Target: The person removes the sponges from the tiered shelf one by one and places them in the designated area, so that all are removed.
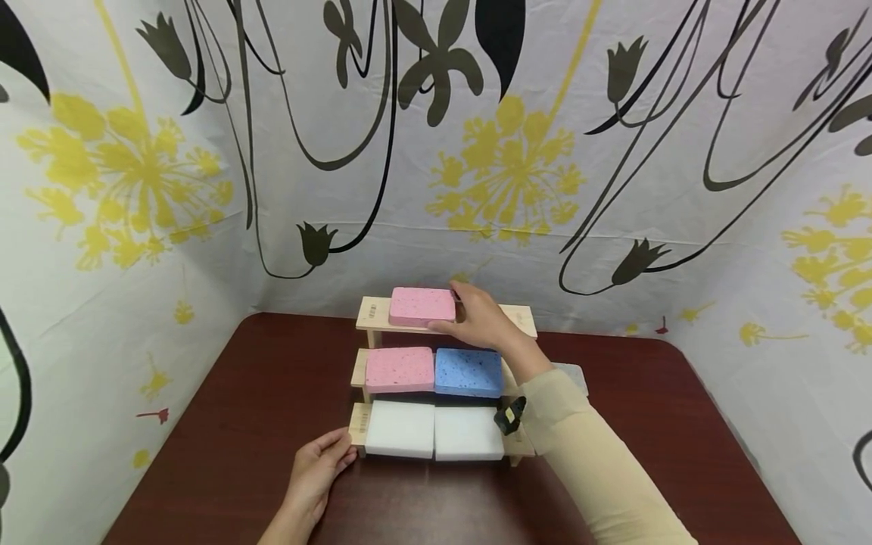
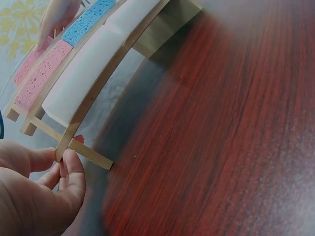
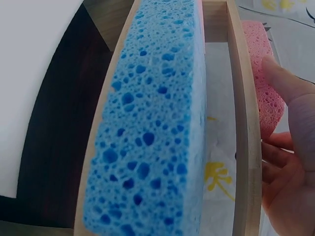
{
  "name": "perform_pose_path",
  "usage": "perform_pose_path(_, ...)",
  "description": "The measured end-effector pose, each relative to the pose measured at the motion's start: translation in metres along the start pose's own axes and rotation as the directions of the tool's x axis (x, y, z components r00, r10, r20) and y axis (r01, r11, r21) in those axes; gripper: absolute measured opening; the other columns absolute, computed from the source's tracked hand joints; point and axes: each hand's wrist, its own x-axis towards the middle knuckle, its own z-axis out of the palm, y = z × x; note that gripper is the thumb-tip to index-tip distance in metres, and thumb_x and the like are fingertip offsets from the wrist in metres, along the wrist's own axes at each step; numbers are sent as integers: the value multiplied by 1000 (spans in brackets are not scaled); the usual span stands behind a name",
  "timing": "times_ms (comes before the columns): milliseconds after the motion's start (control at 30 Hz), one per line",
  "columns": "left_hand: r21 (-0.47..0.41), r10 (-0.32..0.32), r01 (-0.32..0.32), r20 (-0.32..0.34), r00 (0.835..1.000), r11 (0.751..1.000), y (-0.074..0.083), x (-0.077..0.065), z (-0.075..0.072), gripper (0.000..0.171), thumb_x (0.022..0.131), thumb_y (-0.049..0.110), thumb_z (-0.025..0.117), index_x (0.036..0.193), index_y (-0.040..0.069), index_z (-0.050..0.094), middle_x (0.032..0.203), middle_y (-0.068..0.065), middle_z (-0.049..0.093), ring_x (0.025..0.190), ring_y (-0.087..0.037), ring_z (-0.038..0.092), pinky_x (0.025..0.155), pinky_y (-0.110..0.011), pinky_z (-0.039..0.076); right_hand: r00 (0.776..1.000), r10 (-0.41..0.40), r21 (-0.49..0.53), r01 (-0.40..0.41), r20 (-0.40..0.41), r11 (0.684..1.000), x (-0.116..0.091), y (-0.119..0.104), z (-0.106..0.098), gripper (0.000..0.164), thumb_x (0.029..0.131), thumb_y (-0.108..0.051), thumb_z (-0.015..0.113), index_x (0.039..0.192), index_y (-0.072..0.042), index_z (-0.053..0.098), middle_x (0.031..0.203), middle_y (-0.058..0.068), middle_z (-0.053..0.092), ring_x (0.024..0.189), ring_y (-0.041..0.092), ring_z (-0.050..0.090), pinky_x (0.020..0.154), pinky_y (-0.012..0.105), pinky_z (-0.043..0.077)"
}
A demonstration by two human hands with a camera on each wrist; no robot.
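A three-step wooden rack (image 1: 359, 420) stands on the table against the cloth. On its top step lies a pink sponge (image 1: 422, 304), pinched at its right end by my right hand (image 1: 480, 318); the right wrist view shows thumb and fingers around that sponge (image 3: 263, 73). The middle step carries another pink sponge (image 1: 400, 369) on the left and a blue sponge (image 1: 468, 372) beside it. Two white sponges (image 1: 400, 429) sit side by side on the lowest step. My left hand (image 1: 316, 469) pinches the left end of the lowest step between thumb and fingers.
A pale grey object (image 1: 574, 376) shows behind my right forearm, right of the rack. The dark red table (image 1: 259, 424) extends to both sides and in front. Patterned cloth (image 1: 409, 197) rises behind it and along both sides.
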Motion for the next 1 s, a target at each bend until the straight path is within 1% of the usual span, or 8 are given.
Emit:
perform_pose_path(133, 4, 5, -5, 6, 1000, 1000, -1, 0, 1, 40, 101, 2, 60, 133, -21, 51, 102, -12, 66, 85, -13, 65, 77, -21, 60, 1000, -1, -16, 1, 19, 1000, 1, 0, 0, 91, 87, -48, 78, 150, 6, 40, 126, 17, 60, 108, 28, 57, 96, 45, 52)
perform_pose_path(267, -4, 10, -10, 8, 1000, 1000, -1, 0, 1, 40, 101, 2, 60, 132, -22, 51, 100, -11, 66, 84, -13, 65, 77, -21, 60, 1000, 3, -7, -3, 19, 1000, 0, 2, 0, 91, 86, -47, 80, 149, 7, 41, 133, 20, 58, 118, 32, 57, 101, 47, 51)
perform_pose_path(400, -13, 4, -4, 4, 1000, 1000, -1, 0, 1, 41, 101, 2, 61, 133, -22, 51, 100, -11, 66, 83, -12, 65, 77, -21, 61, 1000, 26, 14, -26, 1, 1000, -2, 5, -1, 92, 85, -47, 81, 150, 5, 42, 143, 20, 54, 132, 34, 51, 110, 49, 45)
perform_pose_path(467, -11, 1, -1, 4, 1000, 1000, -1, 0, 0, 41, 101, 2, 61, 133, -21, 51, 101, -11, 66, 84, -12, 65, 77, -21, 61, 999, 32, 26, -32, -10, 999, -4, 6, -2, 92, 85, -47, 81, 151, 4, 42, 146, 20, 51, 136, 35, 47, 113, 50, 43)
perform_pose_path(700, -11, -5, 5, -3, 1000, 1000, -1, 0, 0, 41, 101, 2, 61, 133, -21, 51, 100, -10, 66, 83, -11, 65, 76, -21, 61, 998, 29, 41, -27, -50, 999, -11, 11, -7, 89, 84, -47, 82, 150, -1, 44, 146, 17, 52, 135, 33, 48, 113, 49, 43)
perform_pose_path(867, -12, -8, 8, -3, 1000, 1000, -1, 1, 0, 41, 101, 2, 61, 133, -21, 51, 99, -10, 66, 83, -11, 65, 76, -21, 61, 998, 37, 40, -35, -54, 999, -17, 14, -12, 90, 85, -46, 81, 152, -1, 41, 148, 18, 49, 138, 34, 45, 114, 51, 41)
perform_pose_path(1000, -6, -13, 13, -4, 1000, 1000, -1, 2, 0, 42, 101, 3, 61, 134, -20, 51, 101, -11, 66, 83, -11, 65, 76, -21, 61, 998, 26, 40, -23, -58, 999, -20, 15, -15, 89, 86, -45, 81, 152, 0, 41, 149, 19, 49, 139, 35, 44, 115, 52, 40)
